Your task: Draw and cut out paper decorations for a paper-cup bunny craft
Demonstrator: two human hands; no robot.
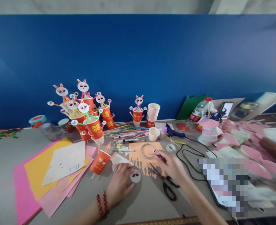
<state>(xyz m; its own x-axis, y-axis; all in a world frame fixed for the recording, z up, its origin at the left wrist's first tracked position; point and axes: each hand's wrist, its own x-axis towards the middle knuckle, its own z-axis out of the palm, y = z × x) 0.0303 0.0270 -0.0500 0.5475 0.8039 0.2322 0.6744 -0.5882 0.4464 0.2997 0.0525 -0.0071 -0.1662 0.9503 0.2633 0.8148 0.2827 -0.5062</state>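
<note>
My left hand (122, 179), with a red bead bracelet at the wrist, lies flat on the table, fingers stretched. Its fingertips are at the edge of a round white paper face (135, 177) with dark eyes and pink patches. Over the orange paper (133, 147), my right hand (169, 161) is closed in a pinch at a small white paper disc (154, 150) with a dark mark. Beneath that hand are a clear tape ring (142, 152) and black-handled scissors (169, 191), blades partly hidden. A tilted red paper cup (100, 161) with orange strips stands left of my left hand.
Finished rabbit cups (94, 127) stand at the back left. Stacked white cups (153, 111), markers (124, 150) and a blue glue gun (175, 131) lie behind. Coloured paper sheets (27, 187) spread left. A phone (219, 190), black cable and another person's arm (273, 150) are right.
</note>
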